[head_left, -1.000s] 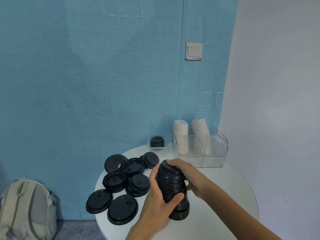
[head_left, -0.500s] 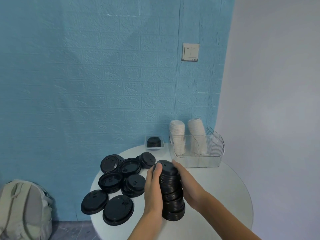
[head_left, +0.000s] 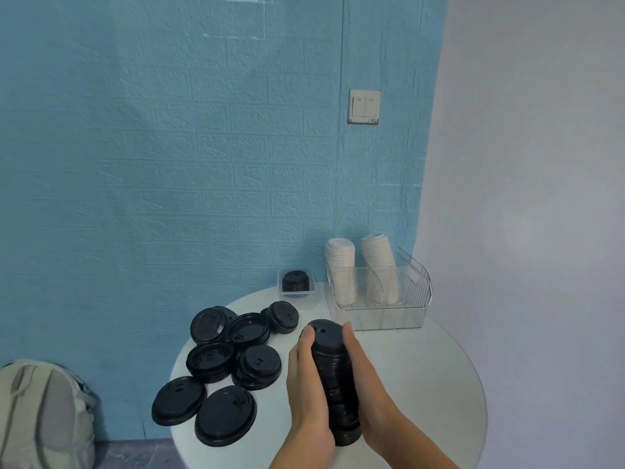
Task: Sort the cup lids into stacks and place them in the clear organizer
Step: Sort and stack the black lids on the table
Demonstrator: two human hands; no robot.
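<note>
A tall stack of black lids (head_left: 333,374) is standing on the round white table (head_left: 422,384) at lower centre of the frame, and both hands are pressing against it with straight fingers: the left hand (head_left: 306,387) is lying flat along its left side, the right hand (head_left: 363,384) along its right side, neither curling round it. How many lids are sitting in that stack cannot be told. To its left, loose black lids (head_left: 233,360) are lying in a cluster, about eight piles or singles showing, some overlapping, two large ones nearest the lower left edge of the table. At the back of the table a small clear tray (head_left: 297,282) is holding one short pile of black lids. To the right of it, the clear organizer (head_left: 382,299) is holding two stacks of white lids (head_left: 341,272), the right one leaning. Between the tall stack and the organizer the tabletop is lying bare. A grey backpack (head_left: 44,414) is sitting at lower left, and a double light switch (head_left: 364,106) is showing on the blue brick-pattern wall (head_left: 169,147).
</note>
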